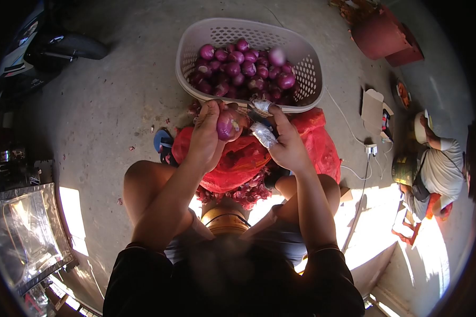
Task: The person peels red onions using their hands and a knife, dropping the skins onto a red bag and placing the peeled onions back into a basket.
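Note:
My left hand is closed around a red onion, held up over the red mesh sack. Close to its right side, my right hand has its thumb and a finger covered in silver wrapping. Those fingers are bent together around something dark and thin that I cannot make out. Just beyond both hands stands a pale perforated basket, holding many shiny purple onions. Loose onion skins lie below the sack, between my legs.
A motorcycle wheel is at the upper left. Dark red containers sit at the upper right. On the right are an opened cardboard box, a power strip with cables, and another person sitting low. Clear plastic sheeting is at lower left.

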A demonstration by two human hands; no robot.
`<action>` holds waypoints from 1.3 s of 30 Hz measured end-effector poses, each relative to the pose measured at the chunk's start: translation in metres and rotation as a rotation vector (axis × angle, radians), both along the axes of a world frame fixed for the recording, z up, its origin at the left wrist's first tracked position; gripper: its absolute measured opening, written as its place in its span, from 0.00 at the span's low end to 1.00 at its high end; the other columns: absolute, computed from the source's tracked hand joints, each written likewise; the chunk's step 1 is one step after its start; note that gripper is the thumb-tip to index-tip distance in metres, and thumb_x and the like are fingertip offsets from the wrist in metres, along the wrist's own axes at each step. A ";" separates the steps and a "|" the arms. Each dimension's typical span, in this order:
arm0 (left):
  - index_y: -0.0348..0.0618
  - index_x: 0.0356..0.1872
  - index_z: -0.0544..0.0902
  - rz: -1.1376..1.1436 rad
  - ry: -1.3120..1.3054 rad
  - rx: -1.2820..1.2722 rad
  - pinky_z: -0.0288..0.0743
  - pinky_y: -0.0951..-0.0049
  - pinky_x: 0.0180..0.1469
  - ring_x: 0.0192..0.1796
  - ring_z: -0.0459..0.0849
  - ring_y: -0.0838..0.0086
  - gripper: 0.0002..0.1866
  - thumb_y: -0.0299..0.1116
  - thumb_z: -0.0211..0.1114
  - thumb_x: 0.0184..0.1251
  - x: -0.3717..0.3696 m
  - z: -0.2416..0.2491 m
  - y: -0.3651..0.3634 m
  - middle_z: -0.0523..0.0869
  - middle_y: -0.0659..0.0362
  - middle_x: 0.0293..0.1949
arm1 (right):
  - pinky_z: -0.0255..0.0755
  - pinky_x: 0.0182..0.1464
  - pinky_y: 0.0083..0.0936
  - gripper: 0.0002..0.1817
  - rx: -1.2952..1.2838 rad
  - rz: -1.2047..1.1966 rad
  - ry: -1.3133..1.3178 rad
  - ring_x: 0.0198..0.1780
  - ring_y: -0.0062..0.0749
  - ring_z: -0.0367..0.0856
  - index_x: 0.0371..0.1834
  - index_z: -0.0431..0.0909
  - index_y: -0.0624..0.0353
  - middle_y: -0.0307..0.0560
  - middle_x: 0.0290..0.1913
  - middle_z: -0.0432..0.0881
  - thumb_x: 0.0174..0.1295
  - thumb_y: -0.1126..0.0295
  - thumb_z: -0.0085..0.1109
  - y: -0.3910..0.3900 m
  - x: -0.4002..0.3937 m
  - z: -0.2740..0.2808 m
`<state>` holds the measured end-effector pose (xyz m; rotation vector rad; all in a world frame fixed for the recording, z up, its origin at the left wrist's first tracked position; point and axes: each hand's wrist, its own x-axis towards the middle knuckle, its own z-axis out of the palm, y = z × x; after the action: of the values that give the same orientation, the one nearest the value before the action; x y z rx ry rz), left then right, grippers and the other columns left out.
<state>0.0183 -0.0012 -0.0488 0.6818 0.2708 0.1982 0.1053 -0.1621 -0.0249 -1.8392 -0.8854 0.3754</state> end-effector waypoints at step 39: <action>0.43 0.38 0.71 0.082 -0.075 0.234 0.69 0.79 0.51 0.46 0.72 0.83 0.08 0.36 0.50 0.72 0.007 -0.008 -0.032 0.77 0.59 0.49 | 0.71 0.52 0.34 0.40 -0.005 -0.124 0.106 0.53 0.45 0.76 0.58 0.60 0.64 0.57 0.51 0.74 0.44 0.63 0.72 0.010 -0.011 -0.014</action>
<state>0.0257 -0.0330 -0.0571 0.8938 0.2051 0.3370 0.0941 -0.1519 -0.0386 -1.8502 -0.6952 0.3934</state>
